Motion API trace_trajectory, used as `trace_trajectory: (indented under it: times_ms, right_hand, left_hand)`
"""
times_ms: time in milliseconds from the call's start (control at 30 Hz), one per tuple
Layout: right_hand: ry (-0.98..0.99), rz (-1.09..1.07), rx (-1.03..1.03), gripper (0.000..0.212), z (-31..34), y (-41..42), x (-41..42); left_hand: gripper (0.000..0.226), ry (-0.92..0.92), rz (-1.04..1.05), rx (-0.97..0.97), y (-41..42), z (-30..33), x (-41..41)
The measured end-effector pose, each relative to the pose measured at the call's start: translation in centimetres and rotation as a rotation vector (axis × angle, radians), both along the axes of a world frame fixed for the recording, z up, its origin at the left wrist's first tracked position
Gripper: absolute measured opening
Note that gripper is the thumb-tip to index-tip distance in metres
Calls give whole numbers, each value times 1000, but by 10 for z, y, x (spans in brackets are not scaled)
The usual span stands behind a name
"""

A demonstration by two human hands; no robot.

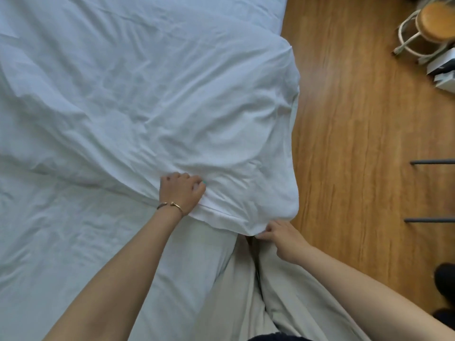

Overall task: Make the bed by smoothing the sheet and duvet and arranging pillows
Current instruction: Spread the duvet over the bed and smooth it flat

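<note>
Head: duvet (172, 107) hides right hand (283, 238) fingertips

wooden floor (357, 134), round stool (435, 23), dark shoe (445, 281)

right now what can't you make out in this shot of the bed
- Pillows: none in the head view; the bed runs past the top and left edges.
- Right hand fingertips: tucked under the duvet corner.
- Sheet beneath the duvet: covered.
- Stool: cut by the right edge.
</note>
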State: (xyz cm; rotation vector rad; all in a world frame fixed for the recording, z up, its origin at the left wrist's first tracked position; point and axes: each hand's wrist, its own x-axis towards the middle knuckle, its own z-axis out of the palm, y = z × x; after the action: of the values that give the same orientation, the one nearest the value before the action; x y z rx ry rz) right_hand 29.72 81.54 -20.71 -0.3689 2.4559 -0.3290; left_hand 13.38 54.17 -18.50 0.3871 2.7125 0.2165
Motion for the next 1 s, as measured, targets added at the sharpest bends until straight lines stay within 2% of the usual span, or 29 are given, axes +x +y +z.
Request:
trace_trajectory:
  times_ms: [67,100,133,200,233,300,367,433,467,533,600,667,733,767,833,900,967,1000]
  right_hand:
    - [-59,-65,47,67,7,6,-3]
    - [1,-165,28,64,10,5,-11]
    - [87,-278,-17,63,13,3,-25]
    - [235,-412,-131,68,10,-11,-62]
    - [272,-433,-168,74,8,-21,-83]
    - [168,-414,-169,84,3,-38,-118]
    - [-98,-283,-23,88,-6,-45,-131]
    - [-245,-157,86,88,-3,-39,-136]
    - [-252,-102,123,86,3,-35,-140]
    - [-214,-29,197,72,21,-29,-153]
    - [-148,-62,206,47,38,-30,-174]
    - [15,-98,154,32,45,-37,-203]
    - [221,-147,86,42,46,-40,-240]
    - [285,-209,58,53,45,-39,-258]
    - [275,-260,107,68,39,-31,-282]
    - [113,-21,260,68,29,-20,-290]
    - [-56,216,309,62,21,-8,-294]
    - [-85,211,269,55,25,-1,-303]
  left_hand:
    - [36,356,34,-9,19,-6,0]
    - [37,397,60,31,29,-6,-3]
    - [47,341,75,56,38,-7,-6]
    - [70,65,116,-2,49,-14,-10]
    - [74,-64,141,-50,50,-23,-9]
    - [81,-259,178,-131,45,-33,-4]
    - [98,-336,123,-219,38,-34,9]
    - [109,-373,68,-267,36,-27,14]
    - [107,-371,73,-254,38,-21,10]
    - [88,-313,132,-183,43,-6,-8]
    - [69,-243,199,-108,51,5,-34]
    - [61,-114,145,-128,61,13,-65]
    - [58,69,181,-79,68,12,-96]
    - [67,90,234,-41,70,10,-106]
    - [100,-107,339,-11,68,3,-113]
    - [120,-357,305,-146,67,-7,-100]
    - [114,-409,227,-282,70,-5,-98]
    - [101,-354,230,-292,75,1,-110]
